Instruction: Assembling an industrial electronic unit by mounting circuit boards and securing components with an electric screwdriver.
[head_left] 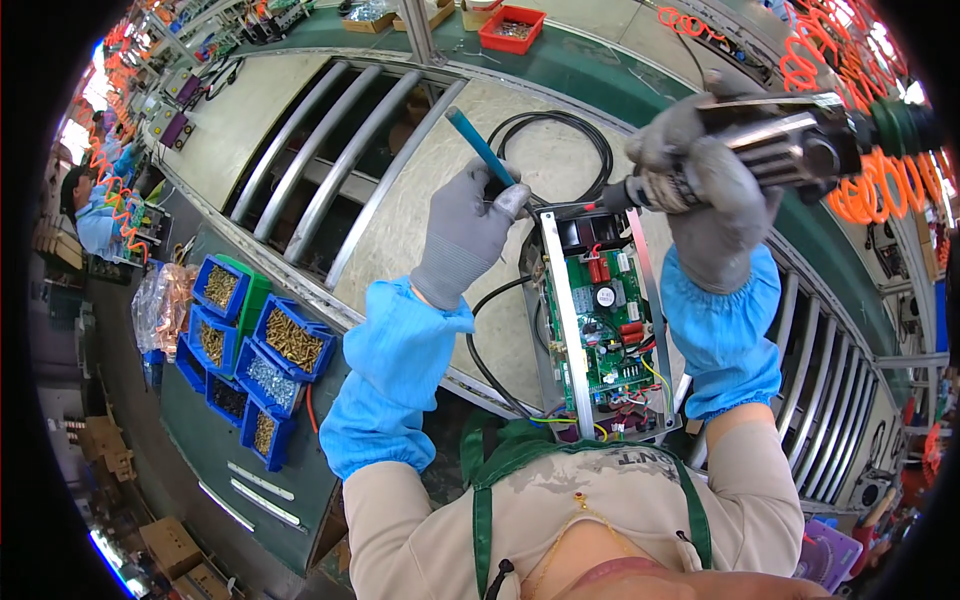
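Observation:
My left hand (458,240), in a grey glove, is closed around a slim teal rod (478,142) that slants up and away. In my right hand (715,215), also gloved, is a power screwdriver (785,148), slightly blurred. Its dark bit points left, across the far end of an open metal chassis (574,345). Whether the bit touches a screw there, I cannot tell. Inside the chassis lies a green circuit board (590,300) with red parts and wires. A black cable (607,150) loops behind and beside the chassis.
Blue bins (270,383) of screws and small parts stand at the left. Metal strips (262,503) lie nearer. Rollers (335,165) flank the work surface on both sides. A red tray (511,30) sits at the back; orange coiled hoses (880,185) hang at right. Another person (98,215) is far left.

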